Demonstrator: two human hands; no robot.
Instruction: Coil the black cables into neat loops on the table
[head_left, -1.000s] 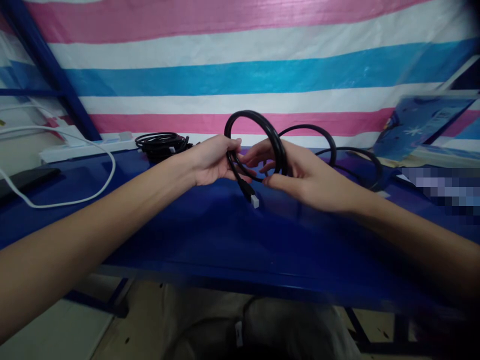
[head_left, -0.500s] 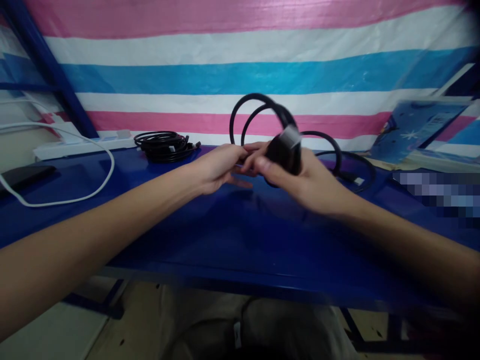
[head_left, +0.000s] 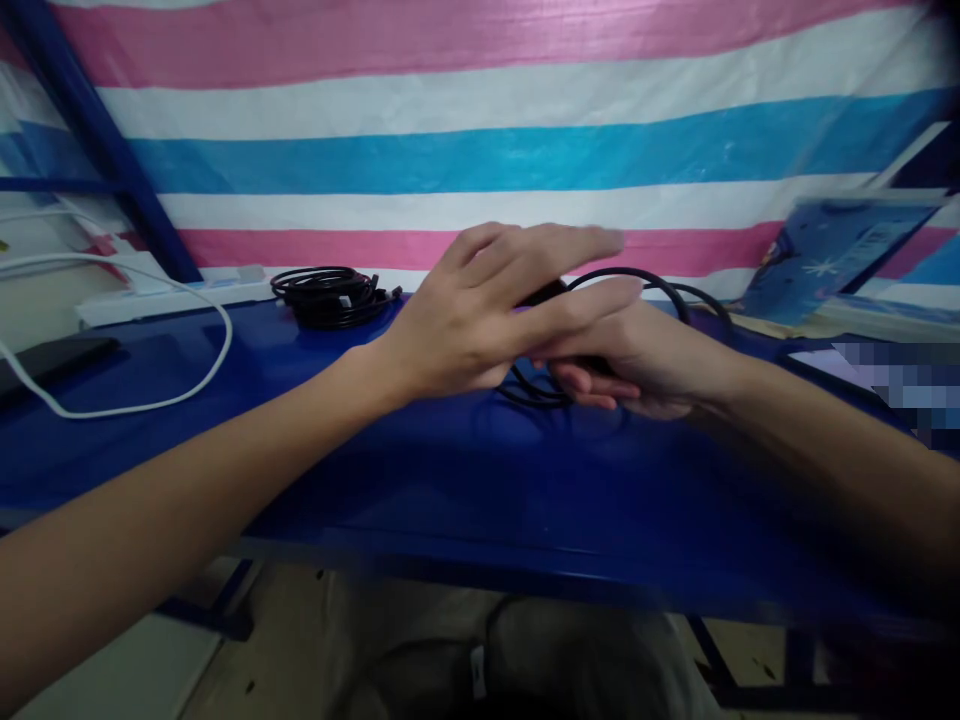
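Note:
A thick black cable (head_left: pixel 626 272) runs between my two hands above the desk. My right hand (head_left: pixel 645 345) has its fingers curled around the cable, palm turned partly up; loops of it show behind the wrist and below the fingers. My left hand (head_left: pixel 487 310) lies over the right fingers, back upward, its own fingers stretched out across the cable and the right hand. A dark part of the bundle shows between the hands, and the rest is covered by them.
On the blue desk (head_left: pixel 450 480), a coil of thin black cable (head_left: pixel 330 295) lies at the back left. Nearby are a white power strip (head_left: pixel 172 300), a white cord (head_left: pixel 225 340) and a flat dark object (head_left: pixel 60 360). A blue packet (head_left: pixel 832 255) leans at the right.
My left hand has moved up and right, over the right hand. The right hand has turned, and the black plug end and raised cable loops that showed before are hidden or lowered.

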